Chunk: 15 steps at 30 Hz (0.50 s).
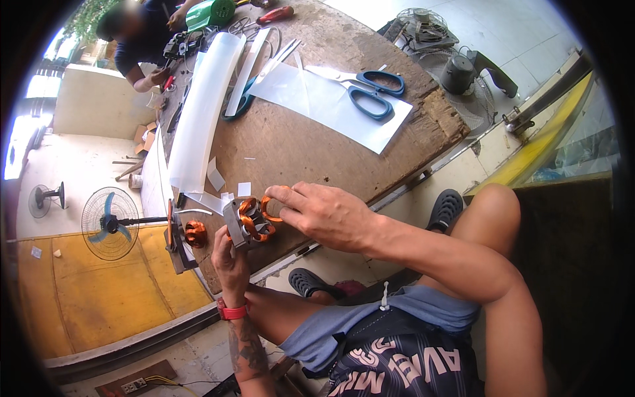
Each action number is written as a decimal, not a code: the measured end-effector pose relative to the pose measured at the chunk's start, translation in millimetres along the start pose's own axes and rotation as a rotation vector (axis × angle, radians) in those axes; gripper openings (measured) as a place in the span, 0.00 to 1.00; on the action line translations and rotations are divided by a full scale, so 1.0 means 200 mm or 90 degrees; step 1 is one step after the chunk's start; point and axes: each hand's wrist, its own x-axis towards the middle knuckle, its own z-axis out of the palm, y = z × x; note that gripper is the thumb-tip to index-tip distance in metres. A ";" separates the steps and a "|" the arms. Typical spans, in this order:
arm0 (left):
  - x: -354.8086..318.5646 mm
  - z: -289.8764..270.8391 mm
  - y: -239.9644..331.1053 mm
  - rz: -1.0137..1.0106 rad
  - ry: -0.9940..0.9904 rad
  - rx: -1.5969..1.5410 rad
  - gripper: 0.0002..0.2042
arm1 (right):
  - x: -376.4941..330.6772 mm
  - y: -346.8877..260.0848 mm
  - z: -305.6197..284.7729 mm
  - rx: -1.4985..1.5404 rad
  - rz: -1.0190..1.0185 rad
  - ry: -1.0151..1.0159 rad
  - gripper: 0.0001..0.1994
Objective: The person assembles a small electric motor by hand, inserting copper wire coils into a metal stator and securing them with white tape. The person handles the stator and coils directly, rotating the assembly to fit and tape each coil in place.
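My left hand point(229, 261), a red watch on its wrist, is closed around a grey motor stator point(233, 223) at the table's near edge. Orange copper coils point(260, 231) loop out of the stator's face. My right hand point(328, 216) reaches in from the right, fingers pinched on a copper coil point(270, 210) at the stator's right side. Whether that coil sits in a slot is hidden. A separate bundle of copper coils point(196, 233) lies to the left of the stator. Small white pieces of insulating sheet point(244, 189) rest just beyond it.
A rolled translucent sheet point(206, 112), a flat white sheet point(387, 132) and two blue-handled scissors point(371, 104) lie on the wooden table point(304, 155). At the far left, a person point(142, 40) works beside a green tool point(210, 13). Fans point(111, 223) stand around the table.
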 end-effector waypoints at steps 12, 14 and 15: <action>0.04 0.00 0.06 -0.130 0.017 -0.066 0.11 | 0.00 0.00 0.00 0.007 -0.001 -0.009 0.16; 0.05 0.00 0.06 -0.167 0.012 -0.098 0.11 | 0.00 0.00 0.01 0.007 0.001 -0.011 0.15; 0.06 -0.01 0.06 -0.154 0.010 -0.065 0.11 | 0.00 0.00 0.01 0.005 0.005 -0.015 0.14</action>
